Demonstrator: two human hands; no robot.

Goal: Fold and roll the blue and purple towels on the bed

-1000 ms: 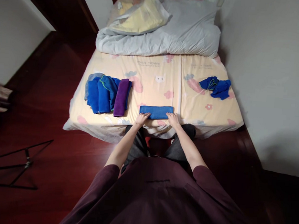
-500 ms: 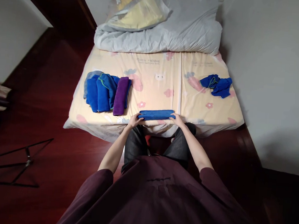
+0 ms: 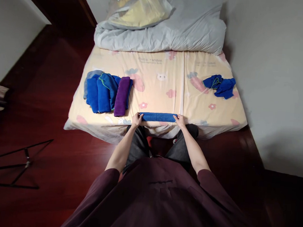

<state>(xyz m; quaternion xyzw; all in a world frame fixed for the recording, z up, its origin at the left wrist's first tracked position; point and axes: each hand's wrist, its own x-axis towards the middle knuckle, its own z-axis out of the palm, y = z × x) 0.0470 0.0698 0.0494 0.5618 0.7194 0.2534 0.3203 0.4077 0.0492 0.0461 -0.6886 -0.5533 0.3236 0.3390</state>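
A blue towel (image 3: 158,117), folded into a long narrow strip, lies at the front edge of the bed. My left hand (image 3: 137,119) grips its left end, fingers closed on the cloth. At the other end my right hand (image 3: 179,121) pinches the strip in the same way. To the left sit several folded blue cloths (image 3: 102,94), one with green edging, beside a folded purple towel (image 3: 121,96). Crumpled blue cloths (image 3: 223,87) with a green trim lie on the right part of the bed.
The bed's patterned sheet (image 3: 158,93) spreads under the cloths. A grey quilt (image 3: 194,29) and a yellow pillow (image 3: 143,13) are piled at the far end. Black stand legs (image 3: 27,163) rest on the dark red floor at left. A wall (image 3: 275,67) borders the right side.
The blue strip, which showed a lengthwise gap between two folds, now looks like one flatter, narrower band. Both hands have shifted slightly, still at its ends.
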